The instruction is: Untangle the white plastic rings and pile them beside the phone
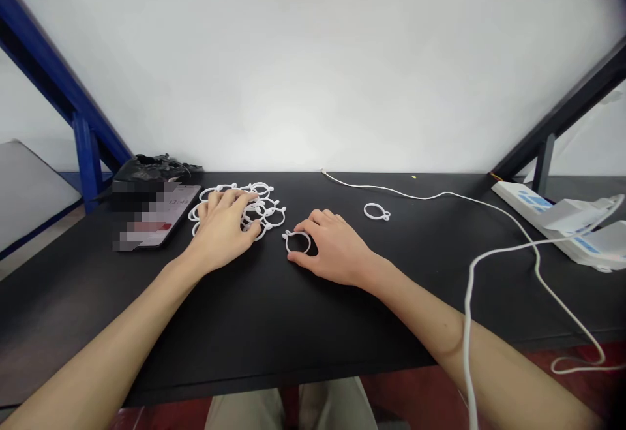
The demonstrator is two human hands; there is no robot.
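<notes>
A pile of white plastic rings (pixel 276 216), each with a small loop or knob on its edge, lies left of centre on the black table. My left hand (pixel 222 224) rests over this pile with its fingers spread, hiding part of it. Just right of the pile, my right hand (pixel 335 247) holds a single white plastic ring (pixel 298 253) between thumb and fingers, low at the tabletop. Another white ring (pixel 375 211) lies alone farther back on the right, apart from both hands.
A phone (pixel 178 211), partly blurred out, lies left of the pile, with a black plastic bag (pixel 147 168) behind it. A white cable (pixel 415 195) runs across the right side and over my right forearm. White power strip (pixel 525 201) at far right; table's front edge (pixel 293 378) near my legs.
</notes>
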